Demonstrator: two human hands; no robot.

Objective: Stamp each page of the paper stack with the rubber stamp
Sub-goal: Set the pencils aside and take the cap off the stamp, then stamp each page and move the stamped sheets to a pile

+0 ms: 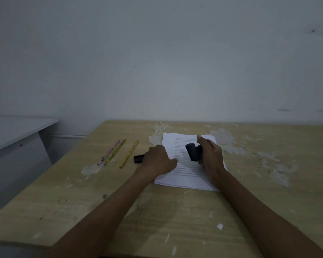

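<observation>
Worn, chipped wooden tabletop [175, 211] against a pale wall: right hand [211, 155] grips the black rubber stamp [193, 151] over the white paper stack [185, 175] near the far edge; left hand [157, 159], fingers curled, presses the stack's left edge.

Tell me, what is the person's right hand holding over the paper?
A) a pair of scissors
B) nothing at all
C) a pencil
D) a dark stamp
D: the right hand grips a dark stamp above the stack of paper, while the three pencils lie untouched on the table to the left.
</observation>
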